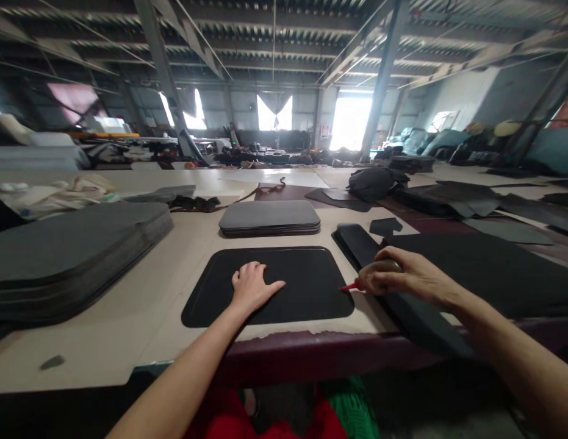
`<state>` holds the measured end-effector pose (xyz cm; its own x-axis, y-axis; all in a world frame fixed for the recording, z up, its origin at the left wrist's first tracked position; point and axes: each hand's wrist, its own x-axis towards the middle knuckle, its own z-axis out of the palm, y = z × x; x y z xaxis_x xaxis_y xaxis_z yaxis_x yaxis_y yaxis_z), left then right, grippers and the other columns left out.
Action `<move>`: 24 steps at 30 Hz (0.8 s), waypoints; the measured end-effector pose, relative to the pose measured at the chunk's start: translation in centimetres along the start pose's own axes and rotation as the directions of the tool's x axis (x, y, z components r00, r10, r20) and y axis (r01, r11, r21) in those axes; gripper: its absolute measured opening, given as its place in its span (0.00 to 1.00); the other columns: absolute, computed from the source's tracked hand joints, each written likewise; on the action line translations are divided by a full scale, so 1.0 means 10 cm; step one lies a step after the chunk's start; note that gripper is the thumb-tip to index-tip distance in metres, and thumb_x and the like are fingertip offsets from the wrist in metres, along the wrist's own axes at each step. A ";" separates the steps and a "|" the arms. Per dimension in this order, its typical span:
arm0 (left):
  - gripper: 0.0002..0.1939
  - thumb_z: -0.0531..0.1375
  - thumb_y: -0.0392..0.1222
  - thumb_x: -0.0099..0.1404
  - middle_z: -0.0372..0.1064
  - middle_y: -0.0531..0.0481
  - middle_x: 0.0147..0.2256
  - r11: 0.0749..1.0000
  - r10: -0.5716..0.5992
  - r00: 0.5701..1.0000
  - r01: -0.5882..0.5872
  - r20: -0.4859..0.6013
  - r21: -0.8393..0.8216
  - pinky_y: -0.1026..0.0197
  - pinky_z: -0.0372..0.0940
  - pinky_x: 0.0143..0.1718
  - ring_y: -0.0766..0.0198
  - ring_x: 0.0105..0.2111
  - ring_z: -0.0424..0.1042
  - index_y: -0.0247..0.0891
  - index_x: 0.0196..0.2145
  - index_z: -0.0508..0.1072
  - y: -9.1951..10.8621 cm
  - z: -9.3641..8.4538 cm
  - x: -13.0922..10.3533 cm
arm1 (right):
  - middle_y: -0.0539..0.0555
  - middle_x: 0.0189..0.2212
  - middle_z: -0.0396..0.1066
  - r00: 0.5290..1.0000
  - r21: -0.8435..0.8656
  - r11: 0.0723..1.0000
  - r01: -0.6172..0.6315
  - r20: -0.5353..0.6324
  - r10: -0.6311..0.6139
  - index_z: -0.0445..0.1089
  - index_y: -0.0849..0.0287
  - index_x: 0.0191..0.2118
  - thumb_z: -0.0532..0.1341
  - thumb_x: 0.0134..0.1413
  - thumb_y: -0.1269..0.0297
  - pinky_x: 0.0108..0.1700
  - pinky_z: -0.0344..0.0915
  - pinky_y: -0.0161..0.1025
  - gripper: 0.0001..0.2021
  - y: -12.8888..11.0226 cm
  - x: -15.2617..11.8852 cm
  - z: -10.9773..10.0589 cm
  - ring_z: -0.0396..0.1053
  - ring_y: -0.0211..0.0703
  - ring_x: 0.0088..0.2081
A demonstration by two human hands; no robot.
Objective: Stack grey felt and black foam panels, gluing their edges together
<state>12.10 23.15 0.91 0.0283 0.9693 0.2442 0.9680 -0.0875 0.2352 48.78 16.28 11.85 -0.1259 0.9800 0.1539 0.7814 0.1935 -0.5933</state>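
A black panel (306,286) with rounded corners lies flat on the table in front of me, with a thin line running just inside its edge. My left hand (254,286) rests on its left half, fingers spread. In my right hand (402,271) is a glue bottle (379,274) with a red nozzle, tilted so the tip meets the panel near its right edge. The bottle's body is partly covered by my fingers. Just behind the panel sits a stack of grey rounded panels (269,218).
A tall pile of grey sheets (73,250) stands at the left. Dark strips (357,241) and a large black sheet (476,268) lie at the right. Farther back are a dark bundle (375,183) and loose offcuts. The table's front edge (311,356) is close to me.
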 end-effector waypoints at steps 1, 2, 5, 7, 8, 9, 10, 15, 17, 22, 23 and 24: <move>0.36 0.58 0.69 0.60 0.63 0.39 0.60 1.000 0.000 1.000 0.000 0.004 0.000 0.42 0.54 0.61 0.45 0.60 0.60 0.39 0.55 0.70 0.01 -0.01 0.00 | 0.53 0.37 0.77 0.999 0.055 0.998 -0.041 0.033 0.039 0.70 0.52 0.43 0.65 0.49 0.56 0.35 0.72 0.43 0.15 0.00 -0.09 0.00 0.75 0.53 0.38; 0.36 0.58 0.68 0.61 0.63 0.39 0.59 1.000 -0.002 1.000 0.002 0.006 -0.002 0.42 0.54 0.61 0.44 0.60 0.60 0.39 0.55 0.70 0.01 -0.01 0.00 | 0.53 0.38 0.77 0.995 0.107 0.991 -0.082 0.063 0.076 0.70 0.52 0.44 0.65 0.50 0.56 0.36 0.72 0.42 0.16 -0.01 -0.17 -0.01 0.75 0.53 0.39; 0.36 0.58 0.68 0.60 0.64 0.39 0.59 1.000 -0.013 1.000 0.013 0.016 -0.007 0.41 0.55 0.61 0.43 0.59 0.60 0.39 0.55 0.71 0.02 -0.02 0.00 | 0.52 0.40 0.76 0.990 0.153 0.980 -0.130 0.083 0.118 0.69 0.52 0.46 0.66 0.50 0.55 0.37 0.72 0.42 0.17 -0.03 -0.39 -0.01 0.75 0.52 0.40; 0.36 0.58 0.69 0.60 0.64 0.39 0.58 1.000 -0.015 1.000 0.015 0.018 -0.008 0.41 0.55 0.61 0.43 0.59 0.60 0.39 0.54 0.71 0.01 -0.03 0.01 | 0.52 0.40 0.76 0.992 0.123 0.986 -0.116 0.061 0.110 0.69 0.52 0.47 0.66 0.50 0.54 0.37 0.72 0.42 0.19 -0.03 -0.48 0.00 0.75 0.53 0.40; 0.36 0.58 0.69 0.60 0.64 0.39 0.58 1.000 -0.016 1.000 0.016 0.023 -0.006 0.41 0.55 0.61 0.43 0.59 0.60 0.39 0.54 0.71 0.01 -0.03 0.02 | 0.52 0.40 0.76 0.994 0.115 0.988 -0.107 0.050 0.102 0.69 0.53 0.48 0.66 0.50 0.53 0.38 0.71 0.43 0.19 -0.03 -0.51 0.02 0.75 0.53 0.40; 0.36 0.58 0.69 0.59 0.64 0.39 0.58 1.000 -0.019 0.999 0.020 0.030 -0.003 0.42 0.56 0.61 0.44 0.59 0.60 0.39 0.54 0.71 0.01 -0.03 0.03 | 0.52 0.40 0.76 0.994 0.121 0.987 -0.102 0.041 0.097 0.69 0.53 0.48 0.66 0.50 0.52 0.38 0.71 0.43 0.20 -0.03 -0.54 0.03 0.75 0.53 0.41; 0.36 0.58 0.68 0.59 0.64 0.39 0.58 1.000 -0.027 0.999 0.027 0.040 -0.001 0.43 0.56 0.61 0.44 0.59 0.60 0.39 0.55 0.71 0.00 -0.04 0.03 | 0.52 0.40 0.76 0.995 0.137 0.985 -0.101 0.034 0.097 0.69 0.53 0.48 0.66 0.50 0.52 0.39 0.71 0.42 0.20 -0.02 -0.55 0.04 0.74 0.53 0.41; 0.28 0.55 0.52 0.62 0.62 0.38 0.59 0.998 -0.066 0.989 0.064 0.132 0.016 0.44 0.59 0.60 0.45 0.59 0.61 0.38 0.57 0.70 -0.03 -0.10 0.10 | 0.51 0.38 0.76 0.995 0.192 0.976 -0.101 0.026 0.098 0.69 0.54 0.47 0.67 0.49 0.55 0.39 0.70 0.42 0.19 0.01 -0.59 0.09 0.74 0.51 0.40; 0.29 0.55 0.45 0.60 0.61 0.39 0.61 1.000 -0.029 0.979 0.027 0.201 0.017 0.45 0.60 0.60 0.45 0.60 0.62 0.38 0.59 0.69 -0.07 -0.16 0.14 | 0.50 0.38 0.75 0.995 0.210 0.973 -0.101 0.049 0.092 0.69 0.53 0.47 0.67 0.49 0.56 0.40 0.69 0.42 0.18 0.02 -0.59 0.10 0.73 0.51 0.40; 0.33 0.61 0.44 0.56 0.59 0.41 0.65 0.974 0.222 0.884 -0.224 0.411 -0.046 0.56 0.55 0.65 0.50 0.64 0.60 0.35 0.59 0.70 -0.32 -0.44 0.26 | 0.51 0.39 0.75 0.993 0.264 0.959 -0.099 0.084 0.080 0.68 0.54 0.48 0.67 0.51 0.55 0.39 0.70 0.42 0.19 0.02 -0.56 0.14 0.73 0.51 0.41; 0.33 0.63 0.44 0.55 0.60 0.42 0.65 0.961 0.269 0.854 -0.269 0.444 -0.065 0.58 0.54 0.65 0.52 0.64 0.60 0.36 0.58 0.71 -0.38 -0.51 0.30 | 0.51 0.39 0.75 0.992 0.279 0.955 -0.102 0.094 0.078 0.68 0.54 0.48 0.67 0.51 0.54 0.39 0.70 0.42 0.19 0.02 -0.55 0.15 0.74 0.52 0.41; 0.32 0.64 0.43 0.53 0.61 0.44 0.64 0.949 0.307 0.826 -0.305 0.473 -0.083 0.60 0.54 0.65 0.54 0.63 0.61 0.37 0.58 0.72 -0.44 -0.56 0.34 | 0.52 0.39 0.76 0.992 0.291 0.951 -0.104 0.104 0.076 0.69 0.54 0.48 0.67 0.51 0.54 0.38 0.70 0.41 0.19 0.01 -0.53 0.16 0.74 0.52 0.40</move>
<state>6.56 25.50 5.99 0.4384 0.8824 -0.1706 0.8890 -0.3980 0.2264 48.48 11.17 9.71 -0.1292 0.9913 0.0250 0.5786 0.0959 -0.8099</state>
